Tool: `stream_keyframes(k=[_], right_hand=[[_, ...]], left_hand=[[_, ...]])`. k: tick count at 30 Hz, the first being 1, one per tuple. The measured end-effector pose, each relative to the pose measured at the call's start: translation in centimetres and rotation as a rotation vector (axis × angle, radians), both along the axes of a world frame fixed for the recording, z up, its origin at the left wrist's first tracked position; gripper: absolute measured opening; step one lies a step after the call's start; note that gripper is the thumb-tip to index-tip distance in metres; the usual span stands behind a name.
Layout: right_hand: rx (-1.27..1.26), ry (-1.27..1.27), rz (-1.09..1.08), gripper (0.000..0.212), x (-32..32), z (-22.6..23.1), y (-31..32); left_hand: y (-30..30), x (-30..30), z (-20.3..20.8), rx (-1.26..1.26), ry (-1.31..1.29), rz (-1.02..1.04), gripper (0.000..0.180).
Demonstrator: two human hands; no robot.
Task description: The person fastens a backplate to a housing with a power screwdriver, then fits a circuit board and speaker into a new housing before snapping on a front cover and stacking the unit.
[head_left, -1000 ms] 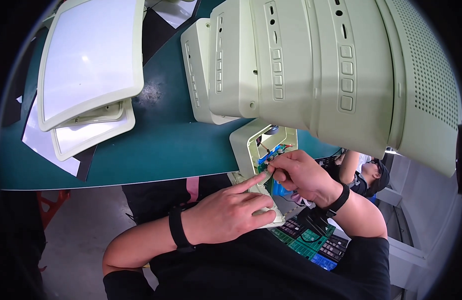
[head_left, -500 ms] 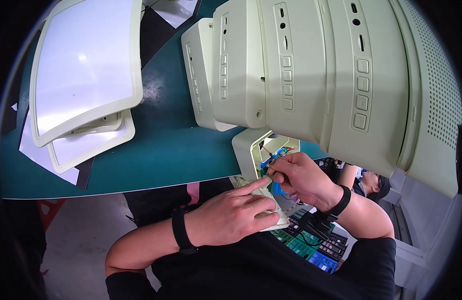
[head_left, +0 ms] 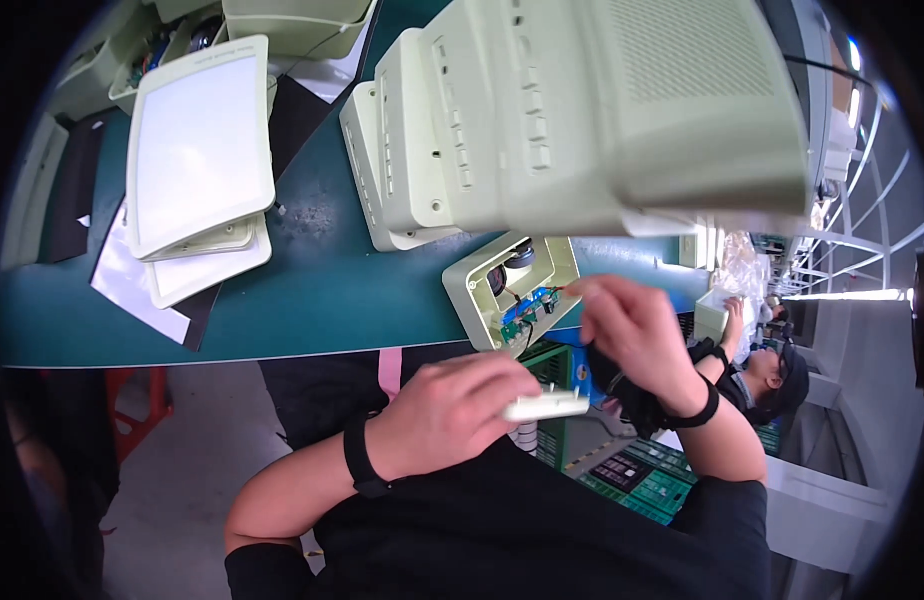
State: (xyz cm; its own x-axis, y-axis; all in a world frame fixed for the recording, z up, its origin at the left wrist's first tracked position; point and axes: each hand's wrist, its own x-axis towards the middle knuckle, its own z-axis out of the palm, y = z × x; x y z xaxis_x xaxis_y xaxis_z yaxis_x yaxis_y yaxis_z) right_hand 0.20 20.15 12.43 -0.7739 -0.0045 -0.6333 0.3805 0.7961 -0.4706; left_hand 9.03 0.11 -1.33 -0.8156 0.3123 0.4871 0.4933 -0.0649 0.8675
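My left hand is closed on a cream plastic panel, seen nearly edge-on in front of my body. Beyond it, at the table's near edge, lies an open cream housing. Inside are black round speaker-like parts, a green circuit board, a blue part and thin wires. Just right of the housing hovers my right hand, its fingers curled but smeared by motion. Whether it holds anything cannot be made out.
Cream casings stand in a row behind the housing. White-faced panels are stacked on the green table at left. Cream bins are at the far left. A co-worker sits at right, beyond several green boards.
My right hand has drawn back from the circuit board to the right. My left hand has moved the panel off the housing's near side and tipped it edge-on. The view has shifted.
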Motion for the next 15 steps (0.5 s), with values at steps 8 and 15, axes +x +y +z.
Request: stream_keyframes(k=[8,15], right_hand=[[-0.116,0.883,0.223,0.036,4.9,-2.8,4.2],[-0.183,0.415,-0.199,0.038,4.3,-9.9,6.0]], left_hand=[[1.2,-3.4,5.4,0.167,-0.908,0.012,0.026],[0.9,-0.7,3.6,0.292,-0.751,0.012,0.03]])
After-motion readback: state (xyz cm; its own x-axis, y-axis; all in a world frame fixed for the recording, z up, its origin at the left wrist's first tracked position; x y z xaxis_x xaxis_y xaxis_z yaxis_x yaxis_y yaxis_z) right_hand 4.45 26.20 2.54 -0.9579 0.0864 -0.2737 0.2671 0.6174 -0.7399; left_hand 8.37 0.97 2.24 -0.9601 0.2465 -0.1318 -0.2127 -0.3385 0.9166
